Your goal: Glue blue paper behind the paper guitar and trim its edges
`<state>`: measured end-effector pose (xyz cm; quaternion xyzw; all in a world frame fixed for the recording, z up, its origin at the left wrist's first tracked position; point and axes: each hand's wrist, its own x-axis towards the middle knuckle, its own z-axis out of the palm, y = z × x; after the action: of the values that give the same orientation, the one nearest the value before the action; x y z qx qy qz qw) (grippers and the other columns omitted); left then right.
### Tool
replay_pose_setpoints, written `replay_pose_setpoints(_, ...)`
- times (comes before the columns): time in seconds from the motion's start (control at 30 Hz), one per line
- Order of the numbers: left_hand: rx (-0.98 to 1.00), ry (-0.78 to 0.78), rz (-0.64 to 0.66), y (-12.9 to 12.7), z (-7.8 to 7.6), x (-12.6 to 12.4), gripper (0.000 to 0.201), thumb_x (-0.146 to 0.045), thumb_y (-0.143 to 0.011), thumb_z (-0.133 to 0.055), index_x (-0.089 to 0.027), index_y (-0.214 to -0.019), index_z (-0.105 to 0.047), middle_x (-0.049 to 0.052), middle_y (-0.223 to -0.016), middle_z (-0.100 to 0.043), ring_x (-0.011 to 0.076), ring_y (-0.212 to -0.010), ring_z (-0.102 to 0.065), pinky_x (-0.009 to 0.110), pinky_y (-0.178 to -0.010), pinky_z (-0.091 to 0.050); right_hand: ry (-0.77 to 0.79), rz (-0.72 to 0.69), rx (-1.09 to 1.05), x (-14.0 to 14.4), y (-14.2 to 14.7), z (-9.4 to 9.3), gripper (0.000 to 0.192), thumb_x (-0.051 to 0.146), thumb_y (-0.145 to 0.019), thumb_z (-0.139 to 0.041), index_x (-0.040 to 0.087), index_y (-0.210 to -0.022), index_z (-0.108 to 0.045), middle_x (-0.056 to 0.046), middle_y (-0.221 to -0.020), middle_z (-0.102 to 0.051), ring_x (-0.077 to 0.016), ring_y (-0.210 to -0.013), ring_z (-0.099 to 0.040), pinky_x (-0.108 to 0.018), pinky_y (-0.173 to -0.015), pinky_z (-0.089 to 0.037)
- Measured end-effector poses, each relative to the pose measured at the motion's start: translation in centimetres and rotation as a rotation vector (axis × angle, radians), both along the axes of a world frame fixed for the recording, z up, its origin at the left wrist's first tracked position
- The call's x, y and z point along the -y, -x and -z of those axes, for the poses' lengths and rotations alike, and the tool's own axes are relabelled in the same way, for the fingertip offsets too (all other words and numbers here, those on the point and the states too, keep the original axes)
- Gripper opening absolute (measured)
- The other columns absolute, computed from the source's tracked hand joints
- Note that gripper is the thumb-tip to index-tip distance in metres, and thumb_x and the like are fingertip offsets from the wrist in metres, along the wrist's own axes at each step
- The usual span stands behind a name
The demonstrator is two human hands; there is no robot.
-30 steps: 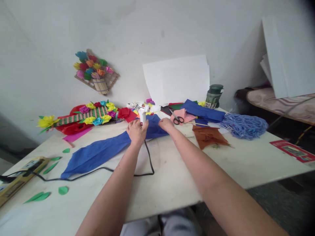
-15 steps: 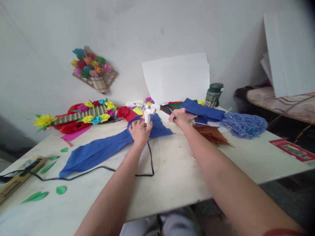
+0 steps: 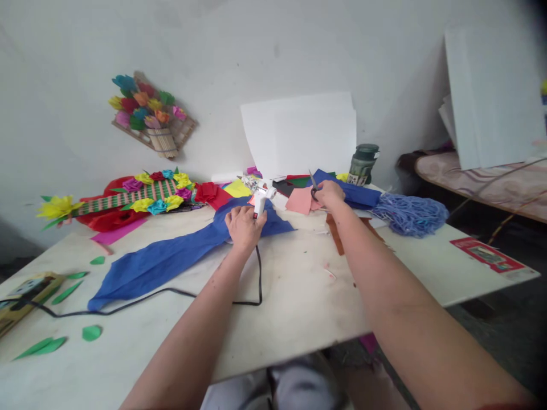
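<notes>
- near the back edge of the table [image 3: 294,290], the right hand [image 3: 331,195] now grips scissors [image 3: 314,188], lifted off pink paper [image 3: 298,200]
- left hand [image 3: 244,228] clasps the glue gun [image 3: 259,204] above blue paper [image 3: 158,265]; both hands now occupied

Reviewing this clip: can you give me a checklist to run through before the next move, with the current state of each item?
1. Scissors held in right hand: ok.
2. Scissor tips pointing away from left hand: ok.
3. Blue sheet spread out: ok.
4. Glue gun firmly gripped by left hand: cannot tell.
5. Cord clear of left forearm: not ok, passes beneath it.
</notes>
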<state>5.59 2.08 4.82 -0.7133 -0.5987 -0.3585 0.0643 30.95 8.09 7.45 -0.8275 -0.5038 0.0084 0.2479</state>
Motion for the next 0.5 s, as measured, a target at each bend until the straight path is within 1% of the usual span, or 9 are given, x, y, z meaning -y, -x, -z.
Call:
replay_pose_setpoints(0.1, -0.024, -0.012, -0.004, 0.0, 0.1, 0.1, 0.031, -0.046, -0.082, -0.047, -0.025, -0.079, -0.068, 0.005, -0.101, -0.068, 0.0256, -0.108, -0.047, 0.042, -0.093, -0.028, 0.098, 0.003, -0.016, 0.7, 0.4, 1.3, 0.035, 0.027, -0.071, -0.063, 0.019, -0.105, -0.066, -0.011, -0.105, -0.066, -0.0245, -0.099, -0.061, -0.029, -0.075, -0.046)
replay_pose_setpoints(0.23, -0.042, 0.006, -0.028, 0.1, 0.1, 0.2, 0.032, -0.046, -0.083, -0.044, -0.025, -0.079, -0.068, 0.004, -0.102, -0.067, 0.0252, -0.109, -0.047, 0.042, -0.094, -0.027, 0.104, -0.005, 0.002, 0.7, 1.8, 2.8, 0.032, 0.029, -0.078, -0.058, 0.018, -0.107, -0.065, -0.013, -0.106, -0.066, -0.0254, -0.099, -0.062, -0.031, -0.076, -0.045)
replay_pose_setpoints(0.3, -0.038, 0.021, -0.033, 0.1, 0.1, 0.3, 0.032, -0.046, -0.084, -0.044, -0.025, -0.078, -0.067, 0.004, -0.101, -0.067, 0.0247, -0.109, -0.047, 0.041, -0.095, -0.027, 0.119, -0.012, 0.032, 0.1, 2.6, 3.0, 0.03, 0.029, -0.078, -0.058, 0.016, -0.104, -0.065, -0.014, -0.103, -0.066, -0.0258, -0.096, -0.063, -0.033, -0.076, -0.045)
replay_pose_setpoints(0.4, -0.03, 0.021, -0.034, 0.1, 0.2, 0.2, 0.031, -0.045, -0.083, -0.044, -0.026, -0.077, -0.067, 0.003, -0.1, -0.068, 0.0241, -0.108, -0.047, 0.041, -0.096, -0.026, 0.143, 0.007, 0.043, -0.7, 3.7, 2.8, 0.028, 0.024, -0.074, -0.064, 0.015, -0.1, -0.065, -0.014, -0.096, -0.068, -0.0251, -0.091, -0.064, -0.033, -0.075, -0.044)
replay_pose_setpoints(0.5, -0.035, 0.011, -0.038, 0.1, 0.3, 0.0, 0.03, -0.046, -0.084, -0.044, -0.026, -0.076, -0.066, 0.003, -0.099, -0.068, 0.0237, -0.108, -0.048, 0.04, -0.097, -0.026, 0.121, 0.023, 0.063, -0.8, 4.6, 2.9, 0.028, 0.02, -0.075, -0.063, 0.013, -0.103, -0.064, -0.016, -0.094, -0.067, -0.0252, -0.091, -0.063, -0.033, -0.073, -0.044)
